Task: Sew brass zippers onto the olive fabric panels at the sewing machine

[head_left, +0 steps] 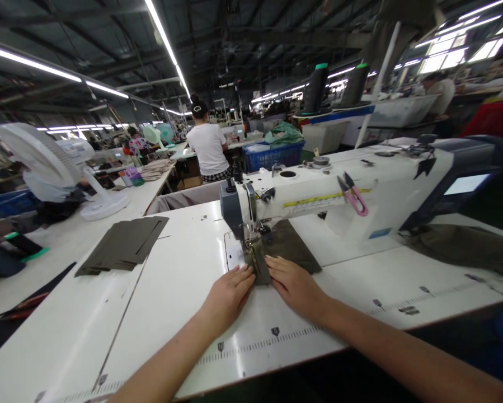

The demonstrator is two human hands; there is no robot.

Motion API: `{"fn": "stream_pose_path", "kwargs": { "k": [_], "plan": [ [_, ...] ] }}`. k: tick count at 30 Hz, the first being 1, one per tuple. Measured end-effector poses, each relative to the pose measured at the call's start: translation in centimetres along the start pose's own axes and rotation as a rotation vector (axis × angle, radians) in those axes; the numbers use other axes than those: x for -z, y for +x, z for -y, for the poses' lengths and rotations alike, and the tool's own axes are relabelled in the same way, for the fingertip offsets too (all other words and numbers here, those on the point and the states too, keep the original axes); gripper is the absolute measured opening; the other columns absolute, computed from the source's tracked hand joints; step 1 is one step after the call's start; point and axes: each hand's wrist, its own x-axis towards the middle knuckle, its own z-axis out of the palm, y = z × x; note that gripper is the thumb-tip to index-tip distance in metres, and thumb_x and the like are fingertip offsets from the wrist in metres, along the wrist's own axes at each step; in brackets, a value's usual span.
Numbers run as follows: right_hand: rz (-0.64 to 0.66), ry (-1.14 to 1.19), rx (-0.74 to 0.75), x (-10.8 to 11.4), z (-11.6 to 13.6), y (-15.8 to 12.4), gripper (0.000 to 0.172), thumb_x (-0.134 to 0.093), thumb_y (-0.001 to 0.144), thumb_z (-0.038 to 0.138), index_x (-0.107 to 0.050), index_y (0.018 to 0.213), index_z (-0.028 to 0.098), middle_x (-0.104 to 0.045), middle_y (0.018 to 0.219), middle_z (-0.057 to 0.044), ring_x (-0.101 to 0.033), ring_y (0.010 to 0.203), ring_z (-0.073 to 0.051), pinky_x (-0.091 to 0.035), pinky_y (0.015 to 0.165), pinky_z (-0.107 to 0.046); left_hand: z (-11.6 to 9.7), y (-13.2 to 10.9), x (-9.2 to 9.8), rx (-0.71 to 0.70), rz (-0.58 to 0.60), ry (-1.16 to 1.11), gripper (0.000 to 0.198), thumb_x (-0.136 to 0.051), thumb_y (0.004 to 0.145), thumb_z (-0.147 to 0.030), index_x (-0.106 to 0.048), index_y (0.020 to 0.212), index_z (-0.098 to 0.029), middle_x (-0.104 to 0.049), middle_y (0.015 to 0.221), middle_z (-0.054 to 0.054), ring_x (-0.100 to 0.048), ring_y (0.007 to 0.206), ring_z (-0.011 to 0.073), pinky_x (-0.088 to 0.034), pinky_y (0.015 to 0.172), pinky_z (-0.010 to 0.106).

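A dark olive fabric piece [260, 275] lies under the presser foot of a white sewing machine [272, 196]. Its wider part spreads to the right, beneath the machine's arm. My left hand [231, 292] rests flat with fingers stretched out, its fingertips on the left edge of the fabric. From the right, my right hand [292, 282] lays its extended fingers on the opposite edge, close in front of the needle area. Neither hand grips anything. The needle tip is too small to make out.
Left of the machine lies a stack of olive fabric pieces [123, 246]. Pink thread snips [354, 196] hang on the machine arm. Dark cloth [465, 246] lies at the right. A white fan [94, 196] and thread cones [3, 257] are at left; a person [209, 145] stands beyond.
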Motion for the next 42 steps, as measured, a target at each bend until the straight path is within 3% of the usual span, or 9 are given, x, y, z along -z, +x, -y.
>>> {"fn": "stream_pose_path", "kwargs": {
  "k": [16,32,42],
  "plan": [
    [0.043,0.009,-0.010,0.4,-1.1,1.5,0.028,-0.046,0.080,0.004,-0.063,0.102,0.009,-0.060,0.114,-0.013,-0.053,0.109,-0.023,-0.041,0.096,-0.039,0.9,1.2,-0.2,-0.086,0.033,0.178,0.031,-0.033,0.090,-0.012,-0.059,0.105,-0.011,-0.060,0.114,0.015,-0.058,0.103,0.0238,-0.050,0.088,0.042],
    [0.026,0.133,-0.001,-0.1,-2.9,3.5,0.027,-0.039,0.083,0.005,-0.063,0.090,0.015,-0.062,0.107,-0.011,-0.052,0.106,-0.022,-0.044,0.090,-0.038,3.2,2.8,-0.9,-0.089,-0.048,0.072,0.026,-0.035,0.089,-0.014,-0.056,0.103,-0.010,-0.061,0.096,0.013,-0.058,0.093,0.0229,-0.051,0.084,0.039],
    [-0.069,0.061,0.018,-0.8,-4.0,4.8,0.023,-0.038,0.083,0.008,-0.060,0.077,0.013,-0.064,0.084,-0.012,-0.058,0.083,-0.022,-0.048,0.076,-0.035,4.4,3.1,-1.9,0.011,-0.074,0.006,0.026,-0.033,0.093,-0.021,-0.057,0.101,-0.012,-0.057,0.090,0.010,-0.056,0.090,0.0200,-0.051,0.079,0.033]
  ]
}}
